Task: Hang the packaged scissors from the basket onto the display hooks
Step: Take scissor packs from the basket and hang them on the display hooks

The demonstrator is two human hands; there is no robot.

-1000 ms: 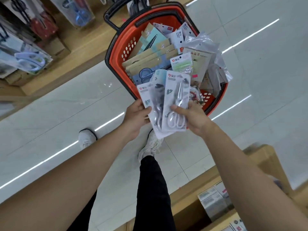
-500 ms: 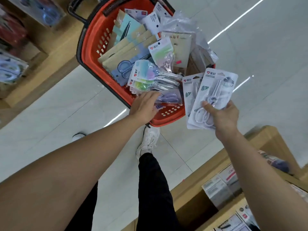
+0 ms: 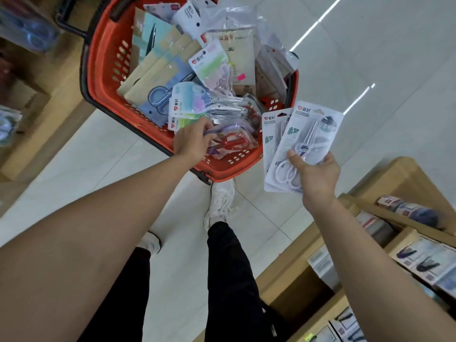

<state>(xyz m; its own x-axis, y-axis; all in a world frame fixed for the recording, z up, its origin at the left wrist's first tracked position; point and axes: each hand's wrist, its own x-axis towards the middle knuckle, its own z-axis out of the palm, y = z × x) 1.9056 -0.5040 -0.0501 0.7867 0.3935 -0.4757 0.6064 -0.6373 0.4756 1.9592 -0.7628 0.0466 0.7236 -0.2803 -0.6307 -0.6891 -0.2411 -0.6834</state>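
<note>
Left hand (image 3: 191, 141) now pinches a clear plastic scissors pack (image 3: 237, 134) in the red plastic basket (image 3: 106, 58); right hand (image 3: 318, 174) grips two white carded scissors packs (image 3: 303, 144) that may slip apart.

Glossy white tile floor (image 3: 111, 156) reflecting light strips (image 3: 318, 21); wooden shelving (image 3: 407, 174) right, wooden display unit (image 3: 61, 99) left.

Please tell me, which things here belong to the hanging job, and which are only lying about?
Job: red basket; white-handled scissors packs in the right hand; purple-handled pack gripped by the left hand; other scissors packs in the basket.
Lying about: boxed goods on the wooden shelf; white shoes.
</note>
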